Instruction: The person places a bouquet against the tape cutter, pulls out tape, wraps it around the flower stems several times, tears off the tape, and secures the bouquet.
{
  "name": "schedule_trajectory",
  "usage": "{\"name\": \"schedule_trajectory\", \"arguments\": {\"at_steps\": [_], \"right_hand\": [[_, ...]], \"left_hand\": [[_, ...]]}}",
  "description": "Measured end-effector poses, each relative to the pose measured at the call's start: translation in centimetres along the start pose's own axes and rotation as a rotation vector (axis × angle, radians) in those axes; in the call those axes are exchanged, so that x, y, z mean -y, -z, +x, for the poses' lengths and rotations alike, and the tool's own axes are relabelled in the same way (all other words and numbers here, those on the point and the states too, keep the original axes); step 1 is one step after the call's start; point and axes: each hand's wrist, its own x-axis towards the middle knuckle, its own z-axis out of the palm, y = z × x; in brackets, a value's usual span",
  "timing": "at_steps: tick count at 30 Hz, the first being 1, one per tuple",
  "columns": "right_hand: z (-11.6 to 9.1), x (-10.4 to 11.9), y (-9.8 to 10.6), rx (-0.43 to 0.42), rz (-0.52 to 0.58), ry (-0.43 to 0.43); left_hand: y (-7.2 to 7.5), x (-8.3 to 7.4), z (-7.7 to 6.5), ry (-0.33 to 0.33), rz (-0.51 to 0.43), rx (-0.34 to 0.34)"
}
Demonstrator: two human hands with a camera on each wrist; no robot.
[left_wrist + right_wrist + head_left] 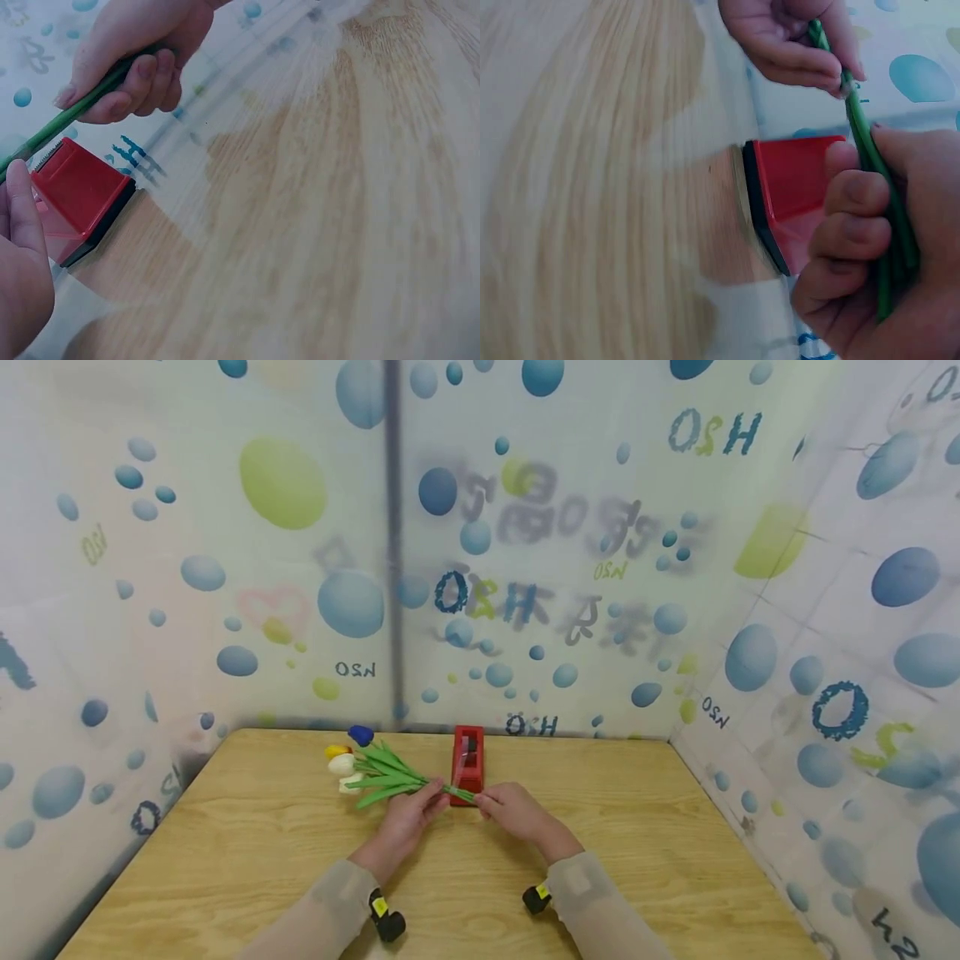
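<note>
A bunch of tulips [386, 774] with blue, yellow and white heads and green leaves lies across both hands, heads to the left. My left hand [408, 817] pinches the green stems just below the leaves. Farther down, near the stem ends, my right hand [516, 810] grips them; in the right wrist view its fingers [855, 232] curl round the stems [861, 131]. A small shiny patch shows on the stems by the left fingertips. Directly behind the stems stands a red tape dispenser [468, 768] with a black base, partly covered by them.
The wooden table [637, 827] reaches back to a patterned curtain [555, 610] with blue and green spots, which also hangs along both sides. Each sleeve carries a small black wrist camera [387, 920] at its cuff.
</note>
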Motion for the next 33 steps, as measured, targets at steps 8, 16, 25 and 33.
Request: {"name": "schedule_trajectory", "arguments": {"at_steps": [8,16,25,33], "right_hand": [[-0.37,-0.73,0.03,0.165,0.574,-0.236],[-0.22,-0.94,0.23,0.275,0.738,-0.281],[0.13,-0.60,0.03,0.143,0.348,-0.092],[0.42,-0.54,-0.53,-0.036,0.014,0.055]], "left_hand": [[0.02,0.19,0.21,-0.001,0.034,0.029],[-0.16,-0.07,0.23,-0.023,0.035,0.047],[-0.12,-0.23,0.17,-0.025,-0.017,0.044],[-0.16,-0.09,0.18,-0.033,-0.007,0.013]]}}
